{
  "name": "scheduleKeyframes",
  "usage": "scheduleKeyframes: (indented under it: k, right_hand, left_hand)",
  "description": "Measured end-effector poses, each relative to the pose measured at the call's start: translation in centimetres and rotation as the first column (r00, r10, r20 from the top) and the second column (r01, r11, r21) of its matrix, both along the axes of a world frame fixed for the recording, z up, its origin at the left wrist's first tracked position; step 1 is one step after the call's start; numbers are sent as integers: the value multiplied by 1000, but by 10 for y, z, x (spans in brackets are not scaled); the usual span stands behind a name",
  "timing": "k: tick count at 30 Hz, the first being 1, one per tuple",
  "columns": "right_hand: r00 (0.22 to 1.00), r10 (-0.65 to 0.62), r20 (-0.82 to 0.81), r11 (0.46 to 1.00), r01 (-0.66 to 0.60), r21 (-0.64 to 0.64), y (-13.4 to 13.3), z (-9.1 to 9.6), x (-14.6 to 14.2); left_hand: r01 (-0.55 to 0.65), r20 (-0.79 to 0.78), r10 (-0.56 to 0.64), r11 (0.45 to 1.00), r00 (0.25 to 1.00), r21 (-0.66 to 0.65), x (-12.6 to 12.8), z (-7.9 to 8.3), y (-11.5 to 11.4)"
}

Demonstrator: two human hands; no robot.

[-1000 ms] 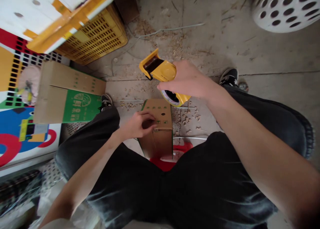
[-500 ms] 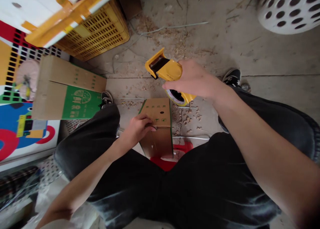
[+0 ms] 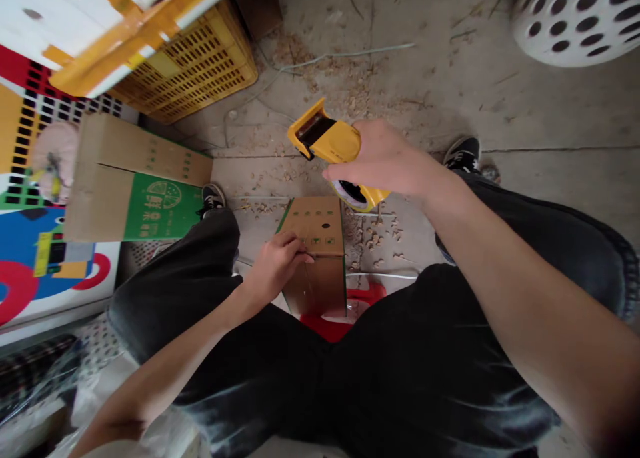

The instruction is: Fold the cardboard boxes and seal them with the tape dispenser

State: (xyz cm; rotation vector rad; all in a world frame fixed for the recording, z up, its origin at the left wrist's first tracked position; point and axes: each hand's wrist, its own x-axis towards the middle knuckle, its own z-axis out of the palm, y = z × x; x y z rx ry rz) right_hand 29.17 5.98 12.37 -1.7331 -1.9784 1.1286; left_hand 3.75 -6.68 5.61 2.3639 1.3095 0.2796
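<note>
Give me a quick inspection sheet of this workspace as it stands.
Surface: concrete floor, cracked, scattered with wood shavings.
Job's things: yellow tape dispenser with a tape roll; cardboard carton standing upright, seam across its top.
Clutter: flattened green-printed carton; red plastic object by the carton's foot.
Grippers: right hand has its fingers around the dispenser, held in the air; left hand has its fingers on the carton's seam.
Cables: thin pale wire lying on the floor.
Surroundings: yellow plastic crate; white perforated basket; colourful printed board.

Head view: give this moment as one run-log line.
left hand: on cardboard box | right hand: holds yellow tape dispenser | floor: wood shavings
</note>
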Motion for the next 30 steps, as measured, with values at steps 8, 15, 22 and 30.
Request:
scheduleKeyframes:
  k: [8, 15, 22, 30]
  right_hand:
    - [1000, -30, -5, 1000, 30, 9, -1, 0, -2]
    - [1000, -12, 6, 1000, 12, 6, -2, 3, -1]
    - [999, -28, 22, 999, 29, -25, -1, 2, -3]
    - [999, -31, 33, 999, 32, -19, -3, 4, -4]
  left_hand:
    - [-22, -110, 28, 998, 994, 51, 3, 4, -5]
    - [-18, -140, 27, 998, 990, 65, 6, 8, -6]
    - [9, -129, -1, 998, 992, 67, 5, 11, -6]
    - [-107, -8, 107, 994, 994, 27, 3, 9, -4]
